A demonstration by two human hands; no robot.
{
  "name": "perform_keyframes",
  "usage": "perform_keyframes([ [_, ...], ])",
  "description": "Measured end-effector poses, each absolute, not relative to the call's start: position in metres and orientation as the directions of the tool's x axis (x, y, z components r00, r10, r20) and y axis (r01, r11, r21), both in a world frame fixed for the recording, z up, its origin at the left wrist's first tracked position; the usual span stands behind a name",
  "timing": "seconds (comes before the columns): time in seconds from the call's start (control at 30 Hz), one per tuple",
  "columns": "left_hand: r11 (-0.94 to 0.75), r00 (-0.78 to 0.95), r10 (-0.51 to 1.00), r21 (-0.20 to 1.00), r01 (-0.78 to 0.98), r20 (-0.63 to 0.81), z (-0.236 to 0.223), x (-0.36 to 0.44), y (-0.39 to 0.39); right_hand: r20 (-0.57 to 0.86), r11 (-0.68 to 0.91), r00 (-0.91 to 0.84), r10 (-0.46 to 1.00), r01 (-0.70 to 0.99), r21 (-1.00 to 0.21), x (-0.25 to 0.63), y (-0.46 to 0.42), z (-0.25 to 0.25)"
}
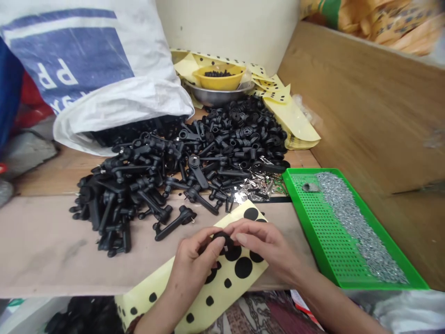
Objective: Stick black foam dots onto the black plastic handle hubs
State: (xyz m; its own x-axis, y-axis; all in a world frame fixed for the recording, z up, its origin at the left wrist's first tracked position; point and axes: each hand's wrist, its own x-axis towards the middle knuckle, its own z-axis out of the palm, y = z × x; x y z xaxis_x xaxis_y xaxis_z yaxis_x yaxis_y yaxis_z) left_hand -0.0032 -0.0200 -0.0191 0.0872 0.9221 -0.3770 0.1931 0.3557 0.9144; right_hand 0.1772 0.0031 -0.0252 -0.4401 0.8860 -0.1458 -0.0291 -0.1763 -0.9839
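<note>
A round black plastic part (224, 241) is held between the thumb and fingers of my left hand (191, 262). My right hand (260, 239) pinches at the part's right side. Whether its fingertips hold something small as well is hidden. Under both hands lies a yellow sheet (239, 291) with round black stickers of large and small sizes, hanging over the table's front edge. Just beyond the hands, on the left, is a black crank handle (175, 224) with a small metal clip at its end.
Several black handles (146, 181) and loose black knobs (243, 130) are heaped behind. Small metal clips (260, 185) lie beside a green tray (314, 253) holding small silver pieces. A white sack (149, 46), yellow bowl (219, 82), metal basin (222, 96) and wooden board (365, 106) surround the heap.
</note>
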Motion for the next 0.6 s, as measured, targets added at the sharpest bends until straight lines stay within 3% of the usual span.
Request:
perform_keyframes([
  [0.1,0.382,0.046,0.919,0.911,0.156,-0.393,-0.016,-0.004,-0.022,-0.267,-0.37,-0.394,0.88,-0.213,-0.904,0.18,0.001,-0.034],
  [0.2,0.388,0.022,0.919,0.912,0.137,-0.394,-0.014,-0.004,-0.023,-0.243,-0.332,-0.343,0.907,-0.228,-0.915,0.178,0.0,-0.036],
  [0.3,0.363,0.052,0.926,0.92,0.146,-0.374,-0.012,-0.001,-0.025,-0.047,-0.022,-0.412,0.91,0.064,-0.998,0.169,-0.002,-0.027],
  [0.37,0.366,0.081,0.923,0.923,0.119,-0.376,-0.011,0.0,-0.027,0.071,0.204,-0.488,0.87,0.225,-0.953,0.162,-0.003,-0.02],
  [0.5,0.434,0.063,0.897,0.899,0.065,-0.437,-0.008,-0.02,-0.043,0.27,0.549,-0.646,0.714,0.278,-0.788,0.16,-0.006,-0.017],
  [0.6,0.422,-0.053,0.904,0.868,0.263,-0.424,-0.001,-0.068,-0.065,0.286,0.604,-0.631,0.721,0.37,-0.706,0.175,-0.006,-0.025],
])
